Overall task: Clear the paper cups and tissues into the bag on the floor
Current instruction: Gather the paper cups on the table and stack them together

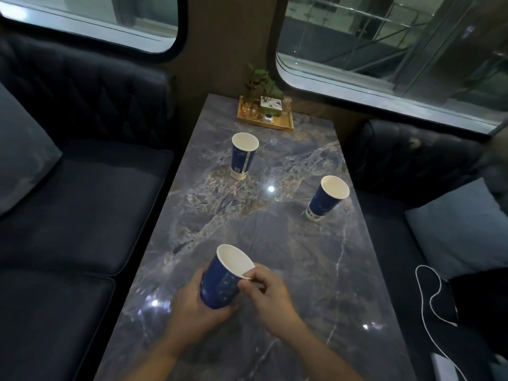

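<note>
Left hand [192, 309] wraps blue paper cup [220, 281], tilted above bench [275, 243]; right hand [270, 292] pinches its rim. Two cups upright beyond.

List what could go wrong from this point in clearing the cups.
1. The held cup is tilted in the left hand, with the right hand pinching its rim; any leftover liquid could spill on the table.
2. The right cup stands near the table's edge; a careless reach might knock it off.
3. No bag is visible.
</note>
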